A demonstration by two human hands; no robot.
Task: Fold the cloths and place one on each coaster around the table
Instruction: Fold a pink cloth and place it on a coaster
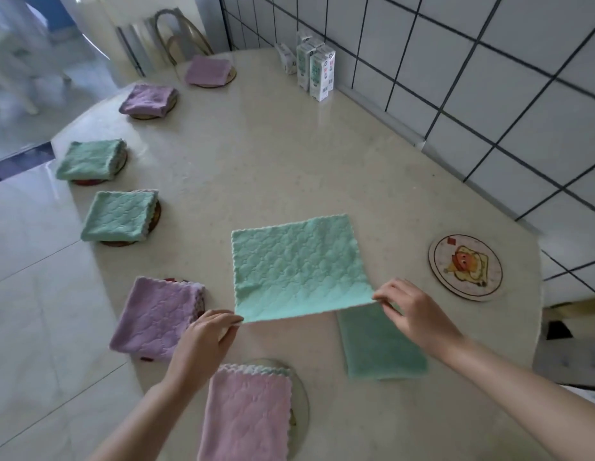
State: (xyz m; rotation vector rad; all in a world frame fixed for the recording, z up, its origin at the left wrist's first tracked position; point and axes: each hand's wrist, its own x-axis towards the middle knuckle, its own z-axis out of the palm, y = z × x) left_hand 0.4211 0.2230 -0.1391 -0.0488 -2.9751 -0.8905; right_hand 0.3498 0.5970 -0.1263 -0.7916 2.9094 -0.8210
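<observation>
Progress report, nearly there lol

I'm pinching the two near corners of the mint-green quilted square cloth [296, 264], left hand [208, 331] on one, right hand [410, 311] on the other, so the lifted edge runs straight for an even fold. Its far half lies flat on the pale speckled table [289, 154]. The round cartoon-print coaster [465, 267] near it on the right is bare, so I reckon that's its spot. A darker green plush cloth [382, 351] lies flat below my right hand.
</observation>
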